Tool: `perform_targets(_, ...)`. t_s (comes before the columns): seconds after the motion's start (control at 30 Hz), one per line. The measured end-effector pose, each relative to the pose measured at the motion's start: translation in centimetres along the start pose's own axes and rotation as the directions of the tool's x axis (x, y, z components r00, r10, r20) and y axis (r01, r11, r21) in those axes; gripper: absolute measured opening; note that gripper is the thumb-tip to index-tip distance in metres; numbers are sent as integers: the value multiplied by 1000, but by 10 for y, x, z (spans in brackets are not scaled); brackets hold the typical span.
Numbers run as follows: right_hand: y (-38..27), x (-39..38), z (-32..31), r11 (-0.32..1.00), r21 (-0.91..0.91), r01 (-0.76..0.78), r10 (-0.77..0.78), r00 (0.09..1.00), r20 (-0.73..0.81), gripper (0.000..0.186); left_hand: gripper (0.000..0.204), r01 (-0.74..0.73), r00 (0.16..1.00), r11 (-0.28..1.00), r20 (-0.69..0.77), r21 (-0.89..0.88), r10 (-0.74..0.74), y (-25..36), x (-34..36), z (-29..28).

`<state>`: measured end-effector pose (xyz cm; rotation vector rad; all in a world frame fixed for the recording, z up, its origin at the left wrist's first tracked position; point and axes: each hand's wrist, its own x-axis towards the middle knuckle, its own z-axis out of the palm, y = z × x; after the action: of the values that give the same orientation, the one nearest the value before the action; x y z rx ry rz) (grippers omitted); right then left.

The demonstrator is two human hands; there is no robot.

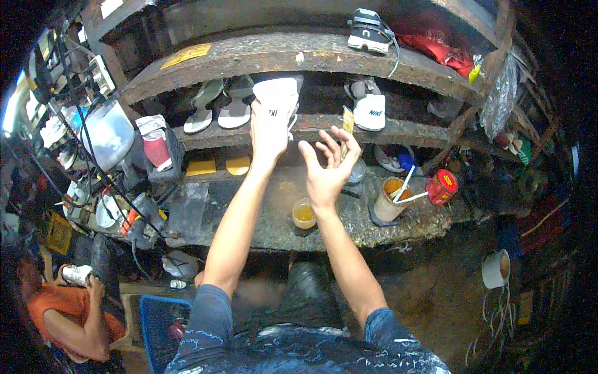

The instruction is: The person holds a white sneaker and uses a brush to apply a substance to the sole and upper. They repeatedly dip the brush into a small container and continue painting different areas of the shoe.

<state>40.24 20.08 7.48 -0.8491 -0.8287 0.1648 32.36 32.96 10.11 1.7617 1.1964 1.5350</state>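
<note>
Head view: left hand (269, 142) grips the white shoe (276, 98), leftward from right hand (330, 179). Its fingers half-curl; gripping, I cannot tell.

Dark lettering (376, 113) on two white shoes (278, 95)

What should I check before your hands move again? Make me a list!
1. Left hand gripping the white shoe: ok.
2. Another white shoe on the shelf: ok.
3. Right hand holding the thin yellowish thing: cannot tell; fingers hide part.
4. Cup of yellow liquid upright: ok.
5. Workbench clear of drinks or containers: not ok; the cup and a tan container stand there.
</note>
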Motion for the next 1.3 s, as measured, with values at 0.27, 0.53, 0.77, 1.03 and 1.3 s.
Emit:
perform_targets(0.27,3,-4,0,999,-45,-14,15,1000,27,67,64,-40,999,989,34,140,36,9,-15,-5)
perform_targets(0.53,2,7,16,1000,3,14,-14,998,66,63,72,-11,1000,997,5,74,11,24,-18,-10)
perform_targets(0.77,-2,3,7,1000,-22,-13,14,999,42,63,84,26,999,995,20,96,-28,32,-16,-5)
perform_targets(1.03,-4,6,5,999,-38,5,-3,998,57,64,99,-21,1000,997,-2,75,21,32,-15,-3)
perform_targets(1.3,-1,4,3,1000,-14,-13,13,999,41,64,88,-65,998,985,18,163,63,31,-14,-3)
